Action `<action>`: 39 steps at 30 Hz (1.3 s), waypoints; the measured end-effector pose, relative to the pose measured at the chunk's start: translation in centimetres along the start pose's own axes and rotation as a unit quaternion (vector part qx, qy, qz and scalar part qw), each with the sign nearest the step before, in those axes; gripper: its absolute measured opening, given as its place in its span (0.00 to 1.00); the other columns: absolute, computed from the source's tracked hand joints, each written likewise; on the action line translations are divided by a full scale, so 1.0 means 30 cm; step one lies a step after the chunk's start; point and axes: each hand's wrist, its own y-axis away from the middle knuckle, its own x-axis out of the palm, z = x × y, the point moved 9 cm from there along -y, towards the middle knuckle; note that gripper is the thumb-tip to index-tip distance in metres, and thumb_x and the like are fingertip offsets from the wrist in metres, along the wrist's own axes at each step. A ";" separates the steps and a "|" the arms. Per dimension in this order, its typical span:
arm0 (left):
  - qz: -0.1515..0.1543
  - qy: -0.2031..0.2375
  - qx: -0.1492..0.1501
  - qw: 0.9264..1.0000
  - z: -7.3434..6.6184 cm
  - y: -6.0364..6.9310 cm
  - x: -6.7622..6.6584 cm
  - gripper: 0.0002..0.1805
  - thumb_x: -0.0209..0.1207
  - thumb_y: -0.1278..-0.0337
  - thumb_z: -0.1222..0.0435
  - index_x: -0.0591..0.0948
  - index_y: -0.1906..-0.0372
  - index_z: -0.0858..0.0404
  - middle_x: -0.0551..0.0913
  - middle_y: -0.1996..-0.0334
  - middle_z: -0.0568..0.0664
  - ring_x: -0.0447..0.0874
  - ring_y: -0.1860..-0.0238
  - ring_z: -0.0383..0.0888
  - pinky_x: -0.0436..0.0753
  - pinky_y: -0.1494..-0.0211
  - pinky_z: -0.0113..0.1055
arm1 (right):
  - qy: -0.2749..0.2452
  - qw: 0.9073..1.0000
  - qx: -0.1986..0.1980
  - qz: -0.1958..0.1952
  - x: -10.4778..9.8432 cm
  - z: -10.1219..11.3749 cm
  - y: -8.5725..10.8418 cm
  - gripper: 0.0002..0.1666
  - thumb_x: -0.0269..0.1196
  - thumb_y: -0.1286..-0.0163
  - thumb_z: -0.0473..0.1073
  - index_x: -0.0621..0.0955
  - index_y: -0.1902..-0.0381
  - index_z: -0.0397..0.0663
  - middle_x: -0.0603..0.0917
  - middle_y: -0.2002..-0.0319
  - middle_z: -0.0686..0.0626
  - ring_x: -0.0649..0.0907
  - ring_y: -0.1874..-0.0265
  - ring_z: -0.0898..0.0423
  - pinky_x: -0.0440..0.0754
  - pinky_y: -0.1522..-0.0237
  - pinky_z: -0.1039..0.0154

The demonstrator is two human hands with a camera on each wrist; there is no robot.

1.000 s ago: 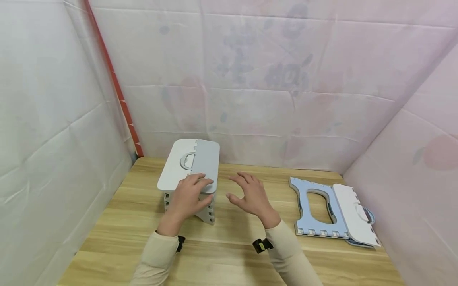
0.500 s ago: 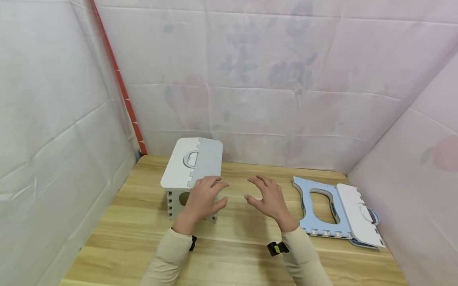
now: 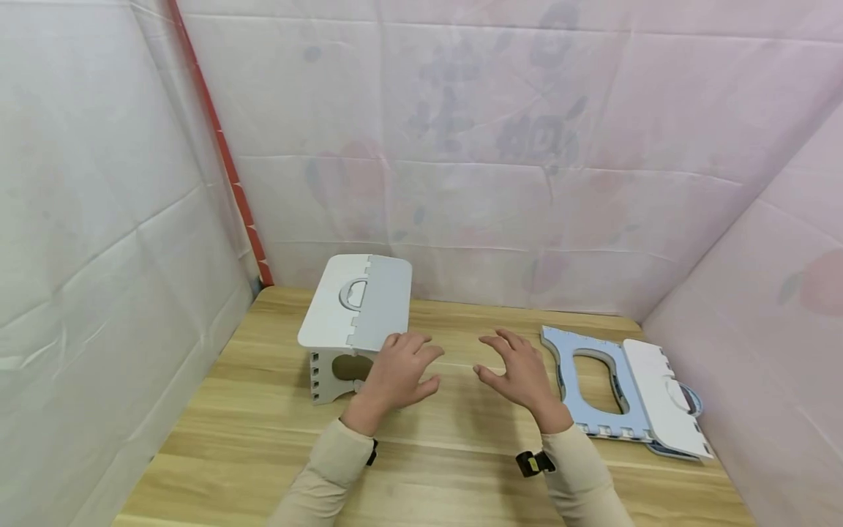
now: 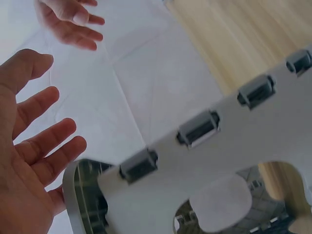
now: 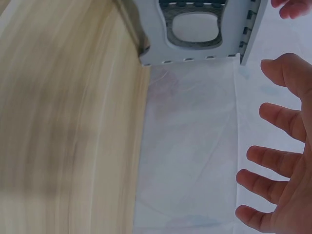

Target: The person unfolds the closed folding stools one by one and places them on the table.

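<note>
An unfolded folding step stool (image 3: 328, 311) with a white and pale grey top stands on the wooden table at the left. At its front right corner is my left hand (image 3: 397, 372), fingers spread and slightly bent around nothing. In the left wrist view the little finger lies close to the edge of the stool top (image 4: 69, 195); whether it touches, I cannot tell. My right hand (image 3: 522, 372) hovers over the table between the two stools, its fingers apart and loosely bent. A second stool (image 3: 571, 380), blue and white, lies folded flat at the right.
Beneath everything is a wood-grain table (image 3: 454, 483). White printed sheeting (image 3: 461, 205) walls it at the back and both sides. A red strip (image 3: 227, 161) runs down the back left corner. The flat stool's handle (image 3: 691, 400) points toward the right wall.
Both hands have moved right, away from the standing stool, the right hand further than the left. More of the stool's front leg panel shows. Both stools shift slightly right in view with the camera.
</note>
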 end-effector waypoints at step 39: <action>0.114 0.051 -0.056 0.991 -0.102 -0.006 0.250 0.21 0.62 0.52 0.51 0.80 0.51 0.54 0.75 0.49 0.51 0.75 0.50 0.47 0.74 0.54 0.41 | 0.028 0.995 0.089 0.032 -0.026 -0.235 0.144 0.31 0.65 0.41 0.54 0.76 0.44 0.43 0.68 0.42 0.30 0.68 0.49 0.27 0.64 0.60 0.28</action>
